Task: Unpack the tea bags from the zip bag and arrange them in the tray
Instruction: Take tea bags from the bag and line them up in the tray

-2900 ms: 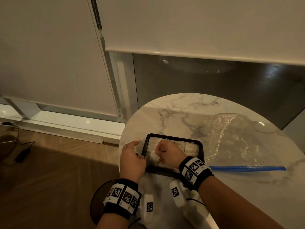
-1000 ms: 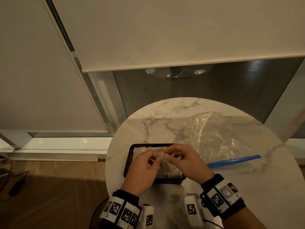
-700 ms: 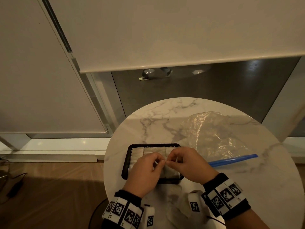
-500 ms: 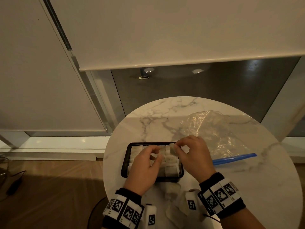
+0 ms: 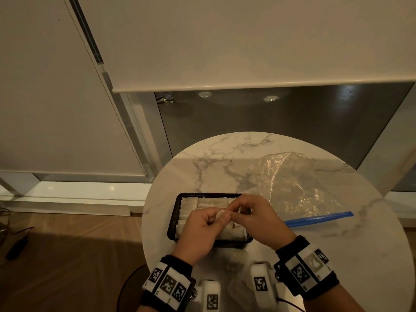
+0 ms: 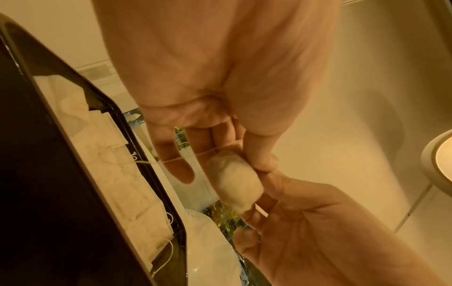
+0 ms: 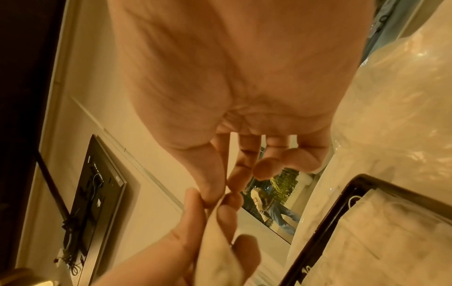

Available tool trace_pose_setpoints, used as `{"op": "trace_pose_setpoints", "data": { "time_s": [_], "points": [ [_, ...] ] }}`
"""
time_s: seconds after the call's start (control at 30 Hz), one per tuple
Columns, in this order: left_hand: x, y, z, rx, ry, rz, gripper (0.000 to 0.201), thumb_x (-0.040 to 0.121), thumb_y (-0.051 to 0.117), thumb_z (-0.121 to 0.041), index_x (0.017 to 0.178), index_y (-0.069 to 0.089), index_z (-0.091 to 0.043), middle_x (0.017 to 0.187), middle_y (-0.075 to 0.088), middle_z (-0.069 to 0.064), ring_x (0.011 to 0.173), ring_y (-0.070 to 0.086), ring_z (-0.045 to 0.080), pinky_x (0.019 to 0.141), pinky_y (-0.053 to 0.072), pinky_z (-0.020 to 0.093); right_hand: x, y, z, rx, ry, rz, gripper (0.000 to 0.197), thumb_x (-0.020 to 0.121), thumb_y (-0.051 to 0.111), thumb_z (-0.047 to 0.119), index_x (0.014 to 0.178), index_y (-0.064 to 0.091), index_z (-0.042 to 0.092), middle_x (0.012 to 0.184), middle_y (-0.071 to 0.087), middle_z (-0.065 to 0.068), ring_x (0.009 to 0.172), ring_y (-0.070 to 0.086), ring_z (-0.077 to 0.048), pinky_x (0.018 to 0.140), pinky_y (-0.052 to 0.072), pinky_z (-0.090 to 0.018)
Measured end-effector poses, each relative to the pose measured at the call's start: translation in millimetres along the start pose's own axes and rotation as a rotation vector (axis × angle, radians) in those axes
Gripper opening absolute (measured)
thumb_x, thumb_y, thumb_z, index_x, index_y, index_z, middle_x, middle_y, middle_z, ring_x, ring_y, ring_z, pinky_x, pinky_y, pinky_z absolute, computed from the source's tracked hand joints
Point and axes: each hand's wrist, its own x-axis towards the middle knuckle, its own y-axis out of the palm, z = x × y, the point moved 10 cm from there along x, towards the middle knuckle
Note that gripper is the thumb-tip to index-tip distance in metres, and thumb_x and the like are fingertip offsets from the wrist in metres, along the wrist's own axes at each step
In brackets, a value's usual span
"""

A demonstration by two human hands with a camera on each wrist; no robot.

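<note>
A black tray (image 5: 175, 218) sits on the marble table with several white tea bags (image 5: 189, 203) laid in rows. Above its middle both hands hold one small tea bag (image 5: 221, 214). My left hand (image 5: 216, 219) pinches one end between thumb and fingers, and my right hand (image 5: 234, 211) pinches the other end. In the left wrist view the tea bag (image 6: 234, 180) lies between the thumb and fingers, and its string crosses the fingers (image 6: 181, 170). The clear zip bag (image 5: 292, 188) with a blue zip lies flat to the right and looks empty.
The round marble table (image 5: 225, 158) is small, and its edge runs close to the tray's left side. Wooden floor (image 5: 67, 255) with a cable lies to the left. A window with blinds stands behind the table.
My right hand has come back from the tray's far right corner to the middle. Both hands now meet on one tea bag above the tray.
</note>
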Motion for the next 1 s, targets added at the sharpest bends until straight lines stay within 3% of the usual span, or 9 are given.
{"op": "trace_pose_setpoints", "data": {
  "time_s": [0.1, 0.3, 0.43, 0.5, 0.57, 0.67, 0.73, 0.9, 1.0],
  "points": [
    [-1.5, 0.9, 5.7, -0.002, -0.023, -0.003, 0.041, 0.098, 0.06, -0.012, 0.063, 0.069, -0.031, 0.051, 0.05, -0.021, 0.05, 0.044, -0.005, 0.057, 0.037, 0.009, 1.2, -1.8, -1.4, 0.014, 0.017, -0.051, 0.009, 0.082, 0.075, 0.014, 0.076, 0.073, 0.019, 0.073, 0.065, 0.009, 0.061, 0.05, 0.001, 0.062, 0.041, -0.016],
    [-0.8, -8.8, 19.9, -0.047, -0.074, -0.048, 0.035, 0.097, 0.064, -0.019, 0.065, 0.061, -0.007, 0.056, 0.053, -0.008, 0.057, 0.05, 0.007, 0.061, 0.045, 0.026, 0.6, -4.7, 5.2, -0.033, -0.014, -0.262, 0.013, 0.084, 0.072, 0.014, 0.076, 0.068, 0.024, 0.076, 0.062, 0.011, 0.073, 0.053, 0.0, 0.069, 0.04, -0.019],
    [-3.0, -21.9, 18.0, -0.052, -0.071, -0.123, 0.039, 0.095, 0.065, -0.031, 0.069, 0.059, -0.003, 0.061, 0.059, 0.004, 0.062, 0.058, 0.022, 0.069, 0.056, 0.048, 8.7, 9.5, 0.0, 0.023, 0.02, -0.137, 0.003, 0.086, 0.072, 0.029, 0.089, 0.073, 0.03, 0.081, 0.069, 0.009, 0.071, 0.058, -0.003, 0.068, 0.05, -0.021],
    [-4.6, -25.9, 19.9, -0.075, -0.082, -0.135, 0.048, 0.091, 0.066, -0.044, 0.075, 0.061, 0.001, 0.069, 0.064, 0.018, 0.071, 0.063, 0.039, 0.075, 0.056, 0.054, 11.9, 18.6, -0.4, 0.04, 0.017, -0.061, 0.003, 0.087, 0.071, 0.026, 0.088, 0.074, 0.026, 0.08, 0.07, 0.007, 0.069, 0.059, -0.007, 0.068, 0.051, -0.024],
    [-4.2, -28.2, 24.5, -0.074, -0.097, -0.134, 0.048, 0.093, 0.066, -0.041, 0.079, 0.061, 0.004, 0.077, 0.065, 0.025, 0.079, 0.063, 0.046, 0.076, 0.056, 0.054, 12.9, 21.3, 1.3, 0.074, -0.001, -0.058, 0.008, 0.089, 0.07, 0.018, 0.082, 0.075, 0.021, 0.076, 0.071, 0.004, 0.068, 0.06, -0.009, 0.067, 0.051, -0.024],
    [-3.7, -32.4, 27.0, -0.086, -0.109, -0.152, 0.016, 0.097, 0.063, -0.018, 0.091, 0.073, -0.008, 0.083, 0.076, 0.007, 0.083, 0.073, 0.026, 0.073, 0.06, 0.032, 14.1, 25.7, -9.4, 0.155, 0.063, -0.064, 0.013, 0.091, 0.068, 0.016, 0.08, 0.073, 0.02, 0.074, 0.072, 0.001, 0.069, 0.066, -0.012, 0.065, 0.051, -0.022],
    [-5.6, -45.5, 30.3, -0.076, -0.128, -0.249, 0.012, 0.098, 0.062, -0.021, 0.099, 0.074, -0.018, 0.09, 0.077, -0.001, 0.087, 0.073, 0.014, 0.076, 0.057, 0.023, 15.7, 29.2, -21.5, 0.135, 0.123, -0.07, 0.016, 0.093, 0.065, 0.018, 0.079, 0.07, 0.023, 0.07, 0.071, 0.005, 0.064, 0.064, -0.005, 0.058, 0.047, -0.018],
    [-26.2, -99.4, 80.4, -0.227, -0.281, -0.715, 0.029, 0.103, 0.045, -0.041, 0.095, 0.07, -0.03, 0.095, 0.073, -0.003, 0.092, 0.07, 0.018, 0.084, 0.059, 0.045, 19.9, 35.0, -51.1, 0.08, 0.268, -0.098, 0.014, 0.094, 0.063, 0.021, 0.081, 0.066, 0.024, 0.074, 0.072, 0.001, 0.064, 0.066, -0.012, 0.054, 0.048, -0.024],
    [-26.8, -118.9, 99.2, 0.06, -0.341, -0.751, 0.011, 0.096, 0.058, -0.038, 0.105, 0.064, -0.037, 0.108, 0.066, -0.01, 0.107, 0.061, 0.019, 0.095, 0.054, 0.05, 23.3, 43.3, -57.4, 0.065, 0.302, -0.081, 0.014, 0.095, 0.063, 0.021, 0.081, 0.066, 0.022, 0.076, 0.071, 0.0, 0.061, 0.064, -0.009, 0.049, 0.046, -0.018]
  ]
}}
